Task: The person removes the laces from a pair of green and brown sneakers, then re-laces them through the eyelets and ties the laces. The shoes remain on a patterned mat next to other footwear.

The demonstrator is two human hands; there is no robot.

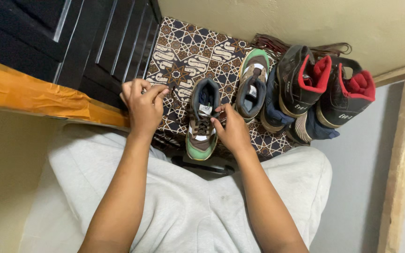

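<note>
A green, brown and grey sneaker (202, 122) stands on a patterned mat (188, 54), its toe pointing toward me. My right hand (230, 127) rests against the sneaker's right side near the laces, fingers bent on the tongue area. To the sneaker's left, my left hand (142, 104) hovers over the mat, its fingers pinched together; whether a lace end is between them I cannot tell. The matching sneaker (253, 84) lies just right of the first one.
Two black high-top shoes with red lining (324, 86) stand at the right on dark blue shoes (272, 110). A dark barred door (104, 42) is at upper left, an orange-taped ledge (33, 96) at left, a wooden strip (399, 154) at right.
</note>
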